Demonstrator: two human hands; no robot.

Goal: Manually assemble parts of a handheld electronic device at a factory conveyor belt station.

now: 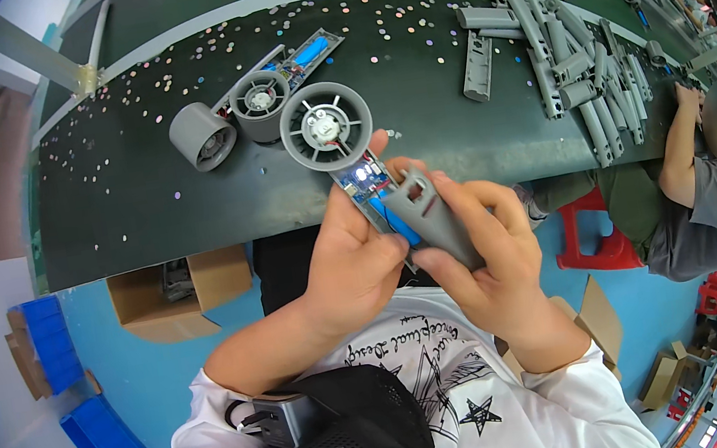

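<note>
My left hand (350, 258) is closed around the handle of a grey handheld fan (325, 127), whose round head points away from me. The handle lies open, so a lit circuit board and a blue battery (397, 223) show inside. In my right hand (499, 263) is a grey handle cover (434, 217) with a slot near its top end. It is tilted over the lower part of the handle, partly covering the battery; whether the two touch I cannot tell. Beyond the fan, another fan with an open handle (261, 99) and a loose grey fan housing (203, 136) rest on the table.
Grey handle shells (569, 53) lie heaped at the right of the dark table (235, 201). Small round dots are scattered along its far side. A person (704, 181) sits at the right near a red stool (591, 231). A cardboard box (179, 292) and blue bins (105, 438) stand below left.
</note>
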